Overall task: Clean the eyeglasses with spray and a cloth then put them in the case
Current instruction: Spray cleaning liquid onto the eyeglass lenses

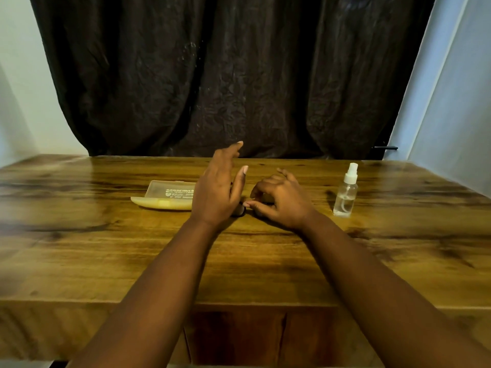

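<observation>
Centre frame: my right hand (281, 201) pinches the dark eyeglasses (239, 210) on the table (106, 256); my left hand (219, 189) hovers open. I judge them light, fragile; grip the frame. Beyond: case (166, 199) left, spray bottle (346, 193) right.

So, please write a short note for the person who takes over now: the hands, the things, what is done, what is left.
Left hand: open, above the eyeglasses.
Right hand: fingers curled on the eyeglasses, which lie on the table, mostly hidden.
Case: open, left of the hands, something yellow inside.
Spray bottle: upright at the right, untouched.
Done: nothing that shows.
Left: spray, wipe, put in case.
</observation>
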